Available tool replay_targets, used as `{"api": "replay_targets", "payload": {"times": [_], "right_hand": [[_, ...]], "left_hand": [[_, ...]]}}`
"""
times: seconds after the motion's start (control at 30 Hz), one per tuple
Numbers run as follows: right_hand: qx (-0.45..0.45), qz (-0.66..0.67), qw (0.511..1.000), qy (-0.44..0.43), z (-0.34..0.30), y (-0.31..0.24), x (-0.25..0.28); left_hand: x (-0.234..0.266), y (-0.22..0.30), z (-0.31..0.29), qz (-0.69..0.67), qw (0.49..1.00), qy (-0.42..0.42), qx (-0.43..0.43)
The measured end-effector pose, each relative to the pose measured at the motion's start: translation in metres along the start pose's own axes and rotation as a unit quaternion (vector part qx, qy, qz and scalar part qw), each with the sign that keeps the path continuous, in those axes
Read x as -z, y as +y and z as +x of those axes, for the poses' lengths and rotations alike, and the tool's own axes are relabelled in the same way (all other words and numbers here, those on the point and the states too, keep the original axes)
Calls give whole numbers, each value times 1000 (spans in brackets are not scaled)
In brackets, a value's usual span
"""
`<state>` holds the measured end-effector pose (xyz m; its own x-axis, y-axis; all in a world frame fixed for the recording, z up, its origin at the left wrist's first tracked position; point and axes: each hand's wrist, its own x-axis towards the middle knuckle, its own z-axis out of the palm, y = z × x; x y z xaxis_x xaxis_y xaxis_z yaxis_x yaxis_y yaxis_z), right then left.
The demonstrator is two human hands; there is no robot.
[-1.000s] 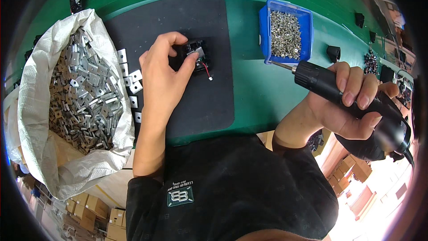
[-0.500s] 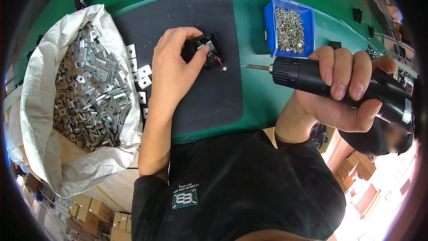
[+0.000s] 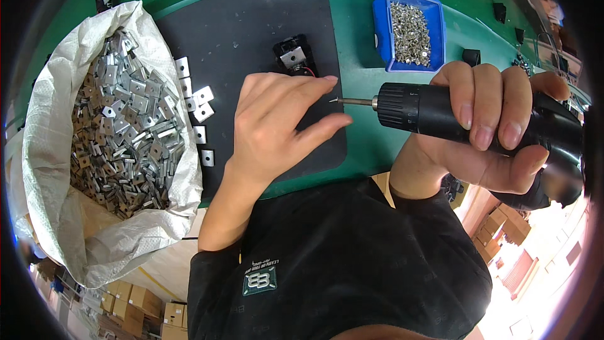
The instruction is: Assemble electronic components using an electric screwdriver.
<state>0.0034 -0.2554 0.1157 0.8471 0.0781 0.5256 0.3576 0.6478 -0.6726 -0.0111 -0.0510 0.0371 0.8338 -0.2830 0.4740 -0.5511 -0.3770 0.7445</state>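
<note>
Head view: an electric screwdriver (image 3: 425, 108) is gripped by the right hand (image 3: 486, 107), fingers and thumb wrapped around its dark body; its bit (image 3: 360, 101) is pointed left, with what looks like a small screw (image 3: 335, 100) at the tip; the left hand (image 3: 270, 110) is held over the dark mat (image 3: 239, 25), thumb and forefinger spread to either side of that tip; whether the screw is touched cannot be told. The black housing (image 3: 287, 45) is left unheld on the mat, just beyond the left hand, with a metal plate (image 3: 293, 57) seated on it; loose plates (image 3: 203, 95) are scattered near the white sack (image 3: 50, 145) at left, and more screws (image 3: 410, 34) are kept in the blue bin (image 3: 438, 19) at far right. A screw-loading step seems in hand; for the next move, the screw should be steadied straight on the bit, then lined up with the plate's hole.
</note>
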Motion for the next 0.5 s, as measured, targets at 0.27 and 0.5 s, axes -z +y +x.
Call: {"api": "replay_targets", "payload": {"times": [0.27,0.5], "right_hand": [[9,-5,1000,5,-2,-7,-5],[51,28,996,73,-5,-4,-22]], "left_hand": [[-7,0,-3,-68,997,39,-21],[-12,-1,-4,-102,991,64,-51]]}}
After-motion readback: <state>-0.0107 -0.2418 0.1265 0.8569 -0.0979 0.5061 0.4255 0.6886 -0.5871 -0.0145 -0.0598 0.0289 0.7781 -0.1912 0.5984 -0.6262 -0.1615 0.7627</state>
